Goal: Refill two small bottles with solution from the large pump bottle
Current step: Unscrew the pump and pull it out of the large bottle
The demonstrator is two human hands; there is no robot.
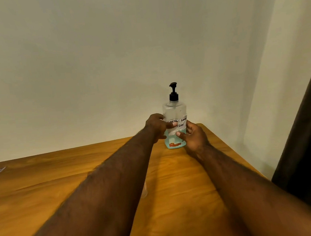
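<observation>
Pump bottle [174,114] upright, blue liquid low; both hands grip it.

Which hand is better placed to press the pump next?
Probably the left hand: it grips the pump bottle higher, nearer the black pump head, while the right hand holds low by the base and can steady it.
</observation>
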